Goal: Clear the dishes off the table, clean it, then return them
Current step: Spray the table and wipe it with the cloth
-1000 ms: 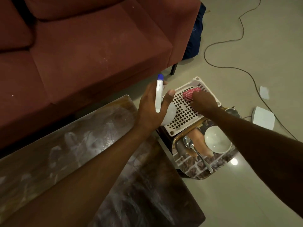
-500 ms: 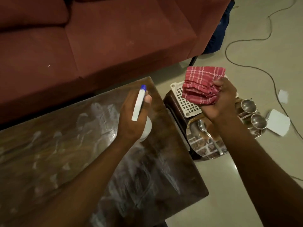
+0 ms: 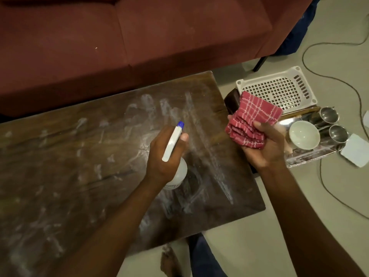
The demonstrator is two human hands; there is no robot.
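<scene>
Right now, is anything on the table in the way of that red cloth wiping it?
No dish shows on the smeared table. Only the left hand, gripping the spray bottle over the tabletop, lies between the red cloth in the right hand and most of the surface.

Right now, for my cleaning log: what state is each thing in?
table: streaked with white smears
spray bottle: upright, gripped by left hand
red cloth: folded, held in right hand
white bowl: upright, empty, on steel tray
steel cups: two, empty, beside bowl
white basket: empty
</scene>
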